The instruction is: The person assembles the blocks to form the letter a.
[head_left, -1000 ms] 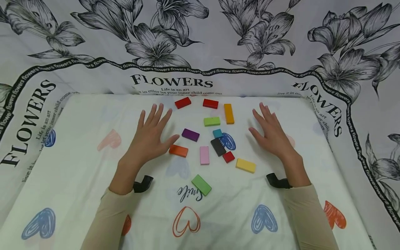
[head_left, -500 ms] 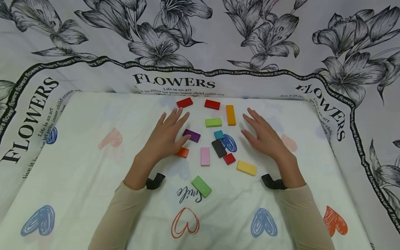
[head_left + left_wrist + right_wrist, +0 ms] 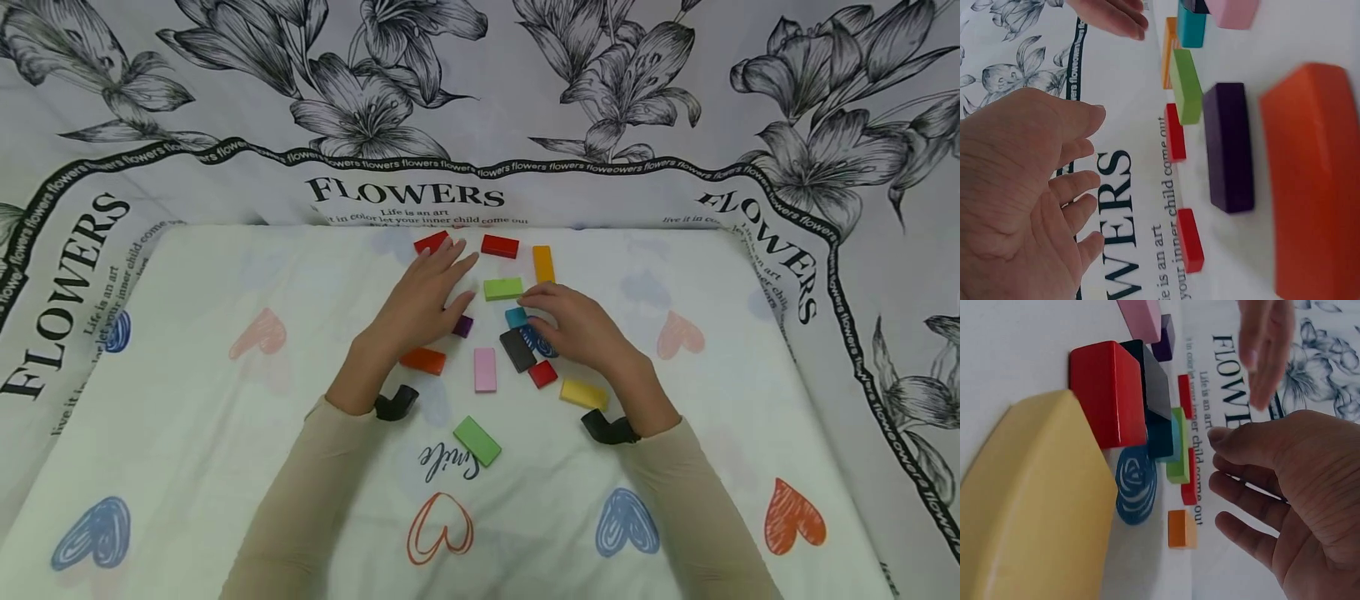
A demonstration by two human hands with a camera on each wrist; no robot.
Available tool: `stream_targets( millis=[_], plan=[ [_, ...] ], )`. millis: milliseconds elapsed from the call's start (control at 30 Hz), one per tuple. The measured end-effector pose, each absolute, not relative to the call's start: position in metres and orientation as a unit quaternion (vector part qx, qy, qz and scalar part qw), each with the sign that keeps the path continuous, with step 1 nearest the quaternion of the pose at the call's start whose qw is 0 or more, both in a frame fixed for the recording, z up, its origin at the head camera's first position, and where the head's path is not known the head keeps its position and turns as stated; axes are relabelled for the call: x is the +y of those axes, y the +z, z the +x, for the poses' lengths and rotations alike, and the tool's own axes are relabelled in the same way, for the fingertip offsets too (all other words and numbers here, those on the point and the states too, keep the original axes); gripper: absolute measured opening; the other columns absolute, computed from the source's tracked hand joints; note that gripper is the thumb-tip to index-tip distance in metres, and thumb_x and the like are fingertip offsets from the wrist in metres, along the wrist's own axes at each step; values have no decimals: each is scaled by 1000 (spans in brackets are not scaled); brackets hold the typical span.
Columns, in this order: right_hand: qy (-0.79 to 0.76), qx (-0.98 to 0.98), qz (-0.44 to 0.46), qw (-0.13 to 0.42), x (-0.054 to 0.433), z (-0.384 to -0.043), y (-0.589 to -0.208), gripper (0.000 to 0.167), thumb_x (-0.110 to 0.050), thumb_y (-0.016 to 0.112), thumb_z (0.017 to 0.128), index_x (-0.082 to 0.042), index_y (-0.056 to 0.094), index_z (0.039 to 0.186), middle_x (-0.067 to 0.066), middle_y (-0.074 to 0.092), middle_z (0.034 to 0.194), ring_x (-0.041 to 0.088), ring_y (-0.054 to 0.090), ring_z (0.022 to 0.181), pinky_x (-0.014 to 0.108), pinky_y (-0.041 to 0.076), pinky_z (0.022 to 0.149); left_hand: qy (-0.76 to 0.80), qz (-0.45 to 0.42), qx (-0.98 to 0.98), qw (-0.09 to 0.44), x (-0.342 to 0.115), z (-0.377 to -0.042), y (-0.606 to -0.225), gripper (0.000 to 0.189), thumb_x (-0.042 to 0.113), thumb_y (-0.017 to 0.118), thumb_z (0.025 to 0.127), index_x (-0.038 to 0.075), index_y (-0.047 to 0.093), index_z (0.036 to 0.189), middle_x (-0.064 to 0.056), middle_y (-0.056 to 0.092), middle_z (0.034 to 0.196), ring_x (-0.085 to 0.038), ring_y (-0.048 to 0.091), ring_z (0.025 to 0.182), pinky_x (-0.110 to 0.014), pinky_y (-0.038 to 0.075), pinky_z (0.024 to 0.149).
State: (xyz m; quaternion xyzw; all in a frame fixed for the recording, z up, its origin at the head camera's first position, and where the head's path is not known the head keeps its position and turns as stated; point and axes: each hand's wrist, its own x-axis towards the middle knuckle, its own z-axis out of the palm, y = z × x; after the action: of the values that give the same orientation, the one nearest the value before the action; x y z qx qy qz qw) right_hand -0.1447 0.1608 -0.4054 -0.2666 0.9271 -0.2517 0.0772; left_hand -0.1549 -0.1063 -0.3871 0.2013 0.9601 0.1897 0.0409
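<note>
My left hand (image 3: 422, 304) is over the left side of a group of coloured blocks, fingers spread and nothing in its grasp. In the head view it covers part of a purple block (image 3: 465, 326) and overlaps a red block (image 3: 430, 242). An orange-red block (image 3: 423, 360) lies by its wrist. My right hand (image 3: 581, 327) hovers at the right of the group, fingers loosely bent, holding nothing. Its fingertips come close to a small teal block (image 3: 516, 317) and a lime green block (image 3: 502, 289). The left wrist view shows the purple block (image 3: 1229, 147) whole, below the left hand.
Around the middle lie a dark grey block (image 3: 517, 350), a small red block (image 3: 543, 374), a pink block (image 3: 484, 370) and a yellow block (image 3: 584, 394). Farther back are another red block (image 3: 500, 246) and a yellow-orange block (image 3: 543, 263). A green block (image 3: 477, 441) sits nearer on the white cloth (image 3: 187, 433).
Both hands have moved inward over the blocks, the left rightward and forward, the right leftward. The right fingers have bent a little. The blocks stay where they were.
</note>
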Motion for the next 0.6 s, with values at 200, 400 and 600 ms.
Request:
stream_targets(
  millis=[200,400,600],
  plan=[
    [-223,925,-291,105,156,-143,-416,35,-14,70,102,-9,71,137,9,68,142,28,63,135,47,53,116,239,228,942,61,-86,-173,-397,58,33,58,108,13,46,161,-9,38,172,-29,26,165,-52,24,134],
    [-203,921,-320,86,155,-140,-418,33,-10,70,101,-6,73,134,10,69,141,30,64,135,48,53,114,229,227,944,69,-74,-186,-404,57,36,57,109,12,48,159,-8,42,170,-29,33,162,-49,29,133],
    [-197,925,-322,34,155,-145,-419,28,-9,75,98,-8,79,125,7,76,131,27,70,125,45,57,108,198,241,948,65,-55,-203,-397,53,37,57,109,12,53,156,-7,49,165,-27,44,156,-45,34,131]
  ],
)
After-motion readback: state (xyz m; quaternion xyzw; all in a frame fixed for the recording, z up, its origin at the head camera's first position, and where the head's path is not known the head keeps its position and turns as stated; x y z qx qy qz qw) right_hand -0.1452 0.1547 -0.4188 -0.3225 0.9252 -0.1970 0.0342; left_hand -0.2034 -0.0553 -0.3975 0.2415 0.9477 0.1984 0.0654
